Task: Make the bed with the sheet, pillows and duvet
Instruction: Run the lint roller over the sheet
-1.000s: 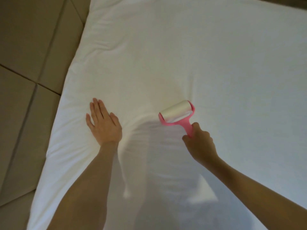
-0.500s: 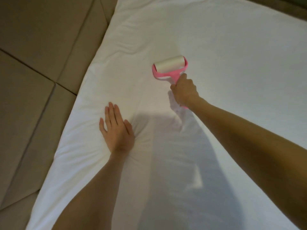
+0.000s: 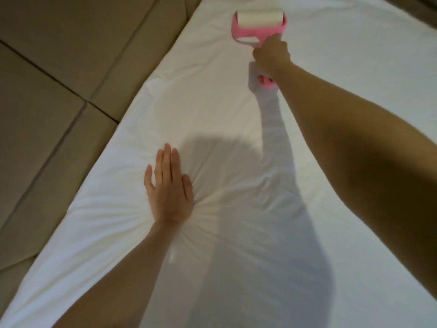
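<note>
A white sheet [image 3: 331,55] covers the bed and fills most of the head view. My left hand [image 3: 169,185] presses flat on it near the left edge, fingers straight, and creases fan out around the palm. My right hand [image 3: 270,55] reaches far forward with the arm stretched out and grips the pink handle of a lint roller [image 3: 259,22]. Its white roll lies on the sheet near the top of the frame. No pillow or duvet is in sight.
Beige tiled floor [image 3: 59,102] runs along the bed's left edge. A dark strip shows past the bed's far right corner. The shadow of my body and arm falls across the middle of the sheet.
My right hand has pushed the lint roller away from me across the sheet, arm extending. My left hand has stayed pressed on the same spot. The view has shifted forward.
</note>
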The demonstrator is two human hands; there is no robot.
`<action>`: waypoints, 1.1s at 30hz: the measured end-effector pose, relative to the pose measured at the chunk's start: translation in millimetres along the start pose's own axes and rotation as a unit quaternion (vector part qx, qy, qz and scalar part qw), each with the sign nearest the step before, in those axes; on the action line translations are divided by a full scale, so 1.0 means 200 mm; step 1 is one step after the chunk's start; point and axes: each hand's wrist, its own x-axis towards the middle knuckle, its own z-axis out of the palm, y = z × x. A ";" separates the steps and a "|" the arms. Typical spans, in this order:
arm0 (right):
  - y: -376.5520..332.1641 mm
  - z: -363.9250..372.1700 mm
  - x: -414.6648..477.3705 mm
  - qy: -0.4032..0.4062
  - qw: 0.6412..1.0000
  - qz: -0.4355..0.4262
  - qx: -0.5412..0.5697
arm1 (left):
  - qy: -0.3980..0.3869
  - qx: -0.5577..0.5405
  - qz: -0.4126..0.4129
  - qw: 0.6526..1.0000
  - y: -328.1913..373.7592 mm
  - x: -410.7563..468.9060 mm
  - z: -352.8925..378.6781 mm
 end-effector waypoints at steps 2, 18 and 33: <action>0.01 0.00 0.01 0.015 1.000 0.003 -0.014 | 0.001 0.004 -0.002 1.000 0.01 0.00 0.01; 0.45 0.15 -0.99 -0.026 0.992 0.120 0.033 | 0.007 -0.012 0.007 1.000 0.01 -0.01 -0.01; 0.39 0.16 -0.85 -0.012 0.986 0.132 0.096 | 0.009 -0.008 0.004 1.000 0.01 -0.01 0.00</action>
